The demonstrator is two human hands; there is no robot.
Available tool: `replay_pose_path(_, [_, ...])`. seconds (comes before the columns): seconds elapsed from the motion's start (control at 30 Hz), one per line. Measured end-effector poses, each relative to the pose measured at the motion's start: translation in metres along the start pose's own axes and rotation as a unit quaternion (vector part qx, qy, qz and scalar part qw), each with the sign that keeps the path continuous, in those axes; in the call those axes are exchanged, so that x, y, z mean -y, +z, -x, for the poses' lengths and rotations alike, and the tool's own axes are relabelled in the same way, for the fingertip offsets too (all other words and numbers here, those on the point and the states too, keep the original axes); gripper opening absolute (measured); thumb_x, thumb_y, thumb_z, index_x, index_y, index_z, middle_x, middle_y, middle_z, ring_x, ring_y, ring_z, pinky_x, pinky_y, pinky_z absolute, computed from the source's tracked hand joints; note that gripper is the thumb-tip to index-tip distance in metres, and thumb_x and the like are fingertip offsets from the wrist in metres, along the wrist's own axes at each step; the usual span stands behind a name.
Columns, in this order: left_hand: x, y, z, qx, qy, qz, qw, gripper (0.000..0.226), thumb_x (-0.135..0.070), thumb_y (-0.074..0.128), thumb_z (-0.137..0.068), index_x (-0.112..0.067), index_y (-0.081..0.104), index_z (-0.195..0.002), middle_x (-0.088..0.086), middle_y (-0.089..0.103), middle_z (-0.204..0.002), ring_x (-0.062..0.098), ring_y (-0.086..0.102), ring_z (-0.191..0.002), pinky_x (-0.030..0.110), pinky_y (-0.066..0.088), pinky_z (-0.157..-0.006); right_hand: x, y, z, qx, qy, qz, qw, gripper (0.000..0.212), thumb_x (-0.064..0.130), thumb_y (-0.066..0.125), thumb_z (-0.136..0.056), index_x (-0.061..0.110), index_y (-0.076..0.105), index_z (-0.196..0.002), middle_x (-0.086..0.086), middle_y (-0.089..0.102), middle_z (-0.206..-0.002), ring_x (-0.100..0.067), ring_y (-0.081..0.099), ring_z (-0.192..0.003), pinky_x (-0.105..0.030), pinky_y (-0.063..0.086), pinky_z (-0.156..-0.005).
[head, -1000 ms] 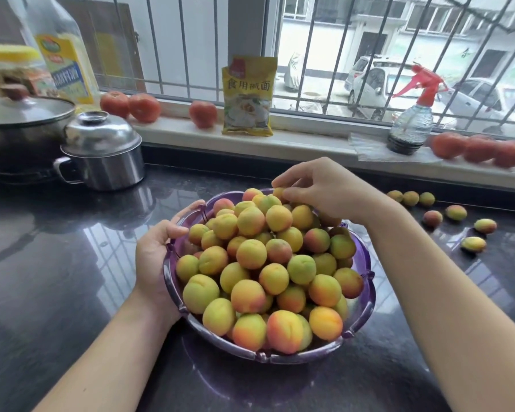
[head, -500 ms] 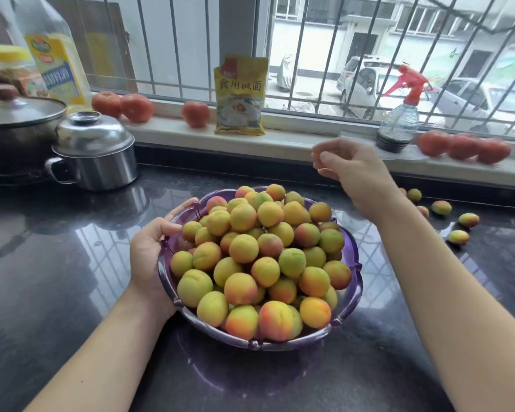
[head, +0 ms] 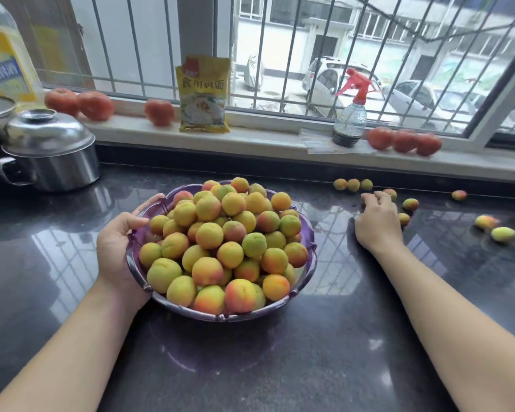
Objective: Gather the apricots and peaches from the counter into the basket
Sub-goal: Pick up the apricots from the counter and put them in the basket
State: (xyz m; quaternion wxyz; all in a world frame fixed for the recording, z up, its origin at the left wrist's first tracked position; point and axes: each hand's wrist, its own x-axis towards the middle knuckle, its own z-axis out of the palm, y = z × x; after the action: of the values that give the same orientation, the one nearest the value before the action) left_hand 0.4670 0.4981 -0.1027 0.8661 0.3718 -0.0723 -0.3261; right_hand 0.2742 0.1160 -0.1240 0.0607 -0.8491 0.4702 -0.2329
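Now, from the head camera, a purple plastic basket (head: 309, 251) sits on the dark polished counter (head: 280, 367), heaped well above its rim with yellow-orange apricots and peaches (head: 220, 242). The left hand (head: 118, 248) cups the basket's left wall, thumb curled over the rim and fingers wrapped around the outside. To the right of the basket, apart from it, the right hand (head: 376, 221) lies palm-down on the counter, its fingers loosely bent and close together over loose fruit (head: 410, 204); whether they already pinch a piece cannot be told. More loose fruit lies beyond that hand: a row of three (head: 353, 184) toward the windowsill, one further right (head: 459, 195), and a pair (head: 494, 228) far right of the basket. Behind the basket on the sill stand a yellow packet (head: 203, 95) and a spray bottle (head: 350, 114), with tomatoes (head: 405, 141) right of the bottle. Left of the basket stands a lidded steel pot (head: 49, 150).
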Motion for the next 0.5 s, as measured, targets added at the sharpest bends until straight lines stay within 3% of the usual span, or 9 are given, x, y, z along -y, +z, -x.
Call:
replay_pose_path(0.13, [0.0, -0.001, -0.001, -0.01, 0.004, 0.011, 1.0, 0.099, -0.023, 0.069, -0.06, -0.008, 0.047, -0.156, 0.022, 0.058, -0.15, 0.043, 0.054, -0.14, 0.062, 0.041, -0.118, 0.001, 0.003, -0.015, 0.057, 0.025, 0.008, 0.998, 0.061, 0.012, 0.039, -0.096, 0.021, 0.032, -0.156, -0.012, 0.013, -0.167, -0.041, 0.024, -0.145, -0.049, 0.022, -0.12])
replay_pose_path(0.2, [0.002, -0.002, -0.003, -0.005, 0.004, 0.009, 1.0, 0.081, -0.022, 0.061, -0.068, -0.01, 0.054, -0.148, 0.022, 0.06, -0.148, 0.043, 0.055, -0.139, 0.061, 0.041, -0.118, 0.0, 0.005, -0.022, 0.067, 0.016, 0.008, 0.998, 0.061, 0.014, 0.039, -0.097, 0.023, 0.032, -0.157, -0.009, 0.013, -0.168, -0.039, 0.022, -0.147, -0.05, 0.022, -0.121])
replay_pose_path(0.27, [0.003, -0.005, -0.005, -0.004, -0.001, 0.01, 1.0, 0.076, -0.022, 0.054, -0.074, -0.008, 0.054, -0.148, 0.022, 0.06, -0.148, 0.043, 0.056, -0.139, 0.061, 0.041, -0.118, -0.002, 0.007, -0.028, 0.065, 0.011, 0.002, 0.998, 0.058, 0.015, 0.041, -0.098, 0.022, 0.036, -0.155, -0.009, 0.018, -0.166, -0.038, 0.025, -0.147, -0.051, 0.024, -0.12])
replay_pose_path(0.33, [0.002, -0.005, -0.005, -0.01, -0.006, 0.005, 1.0, 0.085, -0.023, 0.054, -0.075, -0.006, 0.044, -0.157, 0.022, 0.057, -0.152, 0.044, 0.053, -0.141, 0.062, 0.038, -0.12, -0.006, 0.009, -0.031, 0.051, 0.009, -0.003, 0.999, 0.051, 0.014, 0.044, -0.098, 0.02, 0.046, -0.149, -0.011, 0.029, -0.16, -0.038, 0.031, -0.142, -0.049, 0.029, -0.118])
replay_pose_path(0.4, [0.001, -0.005, -0.006, -0.005, -0.009, 0.009, 1.0, 0.089, -0.024, 0.056, -0.075, -0.009, 0.039, -0.161, 0.021, 0.054, -0.155, 0.043, 0.052, -0.143, 0.061, 0.036, -0.121, -0.008, 0.011, -0.031, 0.026, 0.005, -0.012, 1.0, 0.041, 0.013, 0.047, -0.097, 0.022, 0.06, -0.135, -0.012, 0.042, -0.144, -0.038, 0.04, -0.13, -0.045, 0.035, -0.112])
replay_pose_path(0.5, [0.002, -0.007, -0.008, -0.001, -0.008, 0.019, 1.0, 0.087, -0.022, 0.054, -0.076, -0.009, 0.039, -0.161, 0.02, 0.058, -0.151, 0.041, 0.054, -0.142, 0.059, 0.037, -0.121, -0.008, 0.011, -0.025, 0.001, -0.018, -0.043, 0.999, 0.033, 0.015, 0.051, -0.099, 0.019, 0.064, -0.128, -0.014, 0.048, -0.125, -0.037, 0.049, -0.117, -0.045, 0.041, -0.106])
